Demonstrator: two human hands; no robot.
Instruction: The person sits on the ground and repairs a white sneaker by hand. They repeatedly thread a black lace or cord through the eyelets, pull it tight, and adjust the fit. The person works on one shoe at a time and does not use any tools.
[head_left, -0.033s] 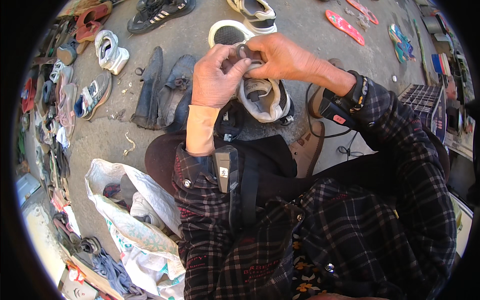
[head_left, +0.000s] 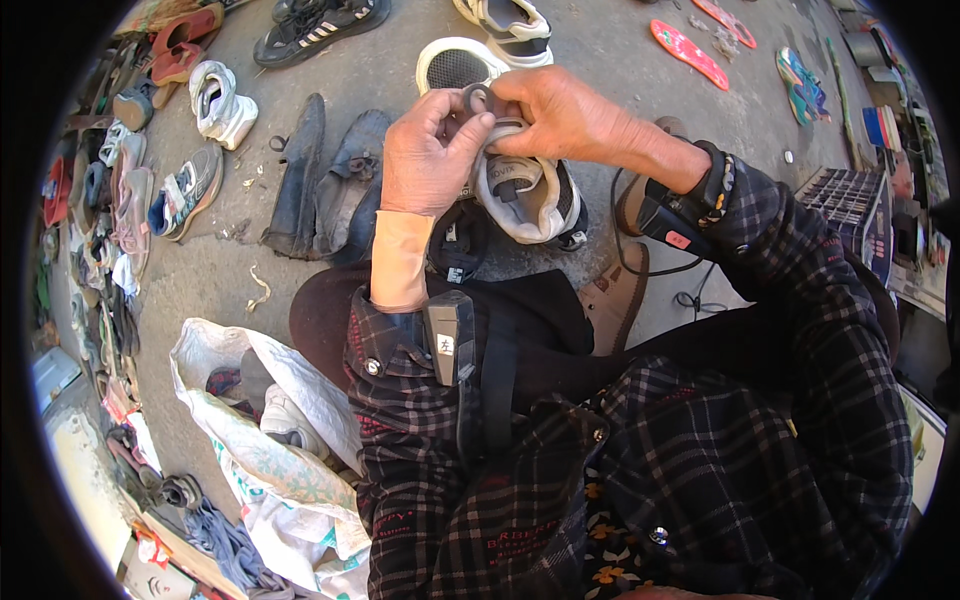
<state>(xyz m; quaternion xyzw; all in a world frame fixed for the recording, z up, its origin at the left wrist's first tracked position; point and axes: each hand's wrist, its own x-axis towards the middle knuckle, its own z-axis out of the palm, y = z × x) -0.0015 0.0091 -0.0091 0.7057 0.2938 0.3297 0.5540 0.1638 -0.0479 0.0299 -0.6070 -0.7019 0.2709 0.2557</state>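
Note:
A grey-and-black sneaker [head_left: 540,205] stands in front of me, its padded collar opening toward me. Above its tongue my left hand [head_left: 430,150] is closed in a pinch at a dark curled strip [head_left: 479,97], perhaps a lace or strap. My right hand [head_left: 565,112] comes in from the right and is closed at the top of the same sneaker, thumb near the tongue. The two hands nearly meet, and their fingers hide much of the shoe's front. Beside the sneaker, partly under my left wrist, lies a black shoe or sandal [head_left: 457,240].
Black flat shoes [head_left: 350,185] lie left of my hands; a white-rimmed shoe [head_left: 460,65] lies just beyond. More sneakers [head_left: 220,105] stand farther left. An open white sack [head_left: 270,400] holding shoes sits by my left arm. At right are a brown boot [head_left: 615,300], a black cable [head_left: 650,270] and a crate [head_left: 850,205].
My left hand has shifted slightly left, and the dark strip shows as a clearer loop above the fingertips. The sneaker has barely moved.

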